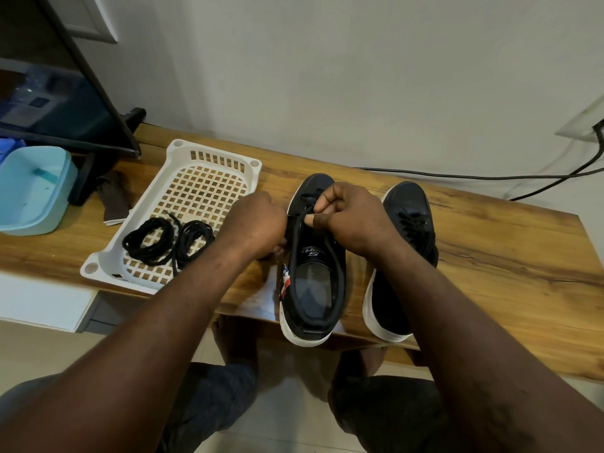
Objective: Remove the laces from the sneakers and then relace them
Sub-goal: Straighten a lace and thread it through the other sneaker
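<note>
Two black sneakers with white soles stand side by side on the wooden table, toes pointing away from me. The left sneaker (313, 289) is between my hands. My right hand (353, 217) pinches its black lace (295, 237) over the eyelets, with thumb and forefinger curled. My left hand (258, 223) grips the sneaker's left side near the tongue, its fingertips hidden behind the shoe. The right sneaker (402, 256) stands untouched with its lace in place. Two coiled black spare laces (170, 238) lie in a white plastic basket (176, 148).
The wooden table (490, 256) runs along a grey wall. A light blue container (32, 191) and a dark stand foot (108, 148) sit at the far left beside the basket. A black cable (490, 178) runs along the table's back edge. My knees are below the table's front edge.
</note>
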Motion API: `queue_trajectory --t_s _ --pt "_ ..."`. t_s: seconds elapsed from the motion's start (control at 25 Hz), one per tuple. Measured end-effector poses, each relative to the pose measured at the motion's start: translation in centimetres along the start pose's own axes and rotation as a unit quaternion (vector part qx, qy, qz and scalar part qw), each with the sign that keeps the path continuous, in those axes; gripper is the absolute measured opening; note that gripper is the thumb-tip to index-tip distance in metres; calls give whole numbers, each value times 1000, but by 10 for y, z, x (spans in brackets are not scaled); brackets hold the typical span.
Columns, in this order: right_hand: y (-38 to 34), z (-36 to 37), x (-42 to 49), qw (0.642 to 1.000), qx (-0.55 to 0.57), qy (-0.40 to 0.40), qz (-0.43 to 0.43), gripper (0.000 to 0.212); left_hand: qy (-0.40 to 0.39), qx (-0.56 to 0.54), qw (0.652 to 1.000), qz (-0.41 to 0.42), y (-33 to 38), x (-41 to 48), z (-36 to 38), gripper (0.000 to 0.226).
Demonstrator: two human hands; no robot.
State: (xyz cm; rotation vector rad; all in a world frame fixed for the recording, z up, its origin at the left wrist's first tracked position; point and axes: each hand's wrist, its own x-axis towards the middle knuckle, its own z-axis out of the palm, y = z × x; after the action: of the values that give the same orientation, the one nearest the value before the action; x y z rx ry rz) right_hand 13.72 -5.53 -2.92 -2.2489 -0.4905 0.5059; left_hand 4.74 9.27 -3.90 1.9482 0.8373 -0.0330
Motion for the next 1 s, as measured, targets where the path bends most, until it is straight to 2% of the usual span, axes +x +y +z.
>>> queue_trajectory --t_s 0.08,0.16,0.2,0.32,0.4,0.64,0.72,0.8,0.84,0.92,1.0 --pt "0 -1 -2 1000 -4 -12 -5 20 22 112 993 10 -7 8 -15 19" --pt "0 -3 -3 1000 -3 -13 -11 20 -1 227 973 35 -12 9 -22 13" --pt "0 -3 -3 1000 0 -12 -13 20 -11 247 967 59 -12 7 -21 8" --pt "-1 -4 -2 1000 13 -10 -19 17 -6 206 964 167 -2 -3 -11 17" --pt "-2 -3 -3 999 23 -11 -21 17 -20 164 967 195 3 -6 -4 13" --pt "2 -4 -3 999 23 -26 -26 16 -13 196 967 160 3 -7 6 12" --pt "1 -6 -4 999 40 -27 -26 12 15 292 947 136 -2 -6 0 9" --pt "-1 -13 -3 994 107 -12 -28 7 24 384 918 92 -9 -6 -8 23" --pt "-2 -17 -3 988 149 2 -32 6 19 392 916 81 -12 -5 -12 25" --pt "-4 -25 -3 976 210 31 -44 6 9 343 934 96 -12 -3 -14 21" --pt "-6 -27 -4 971 228 39 -56 6 3 248 959 141 -7 -1 -12 16"
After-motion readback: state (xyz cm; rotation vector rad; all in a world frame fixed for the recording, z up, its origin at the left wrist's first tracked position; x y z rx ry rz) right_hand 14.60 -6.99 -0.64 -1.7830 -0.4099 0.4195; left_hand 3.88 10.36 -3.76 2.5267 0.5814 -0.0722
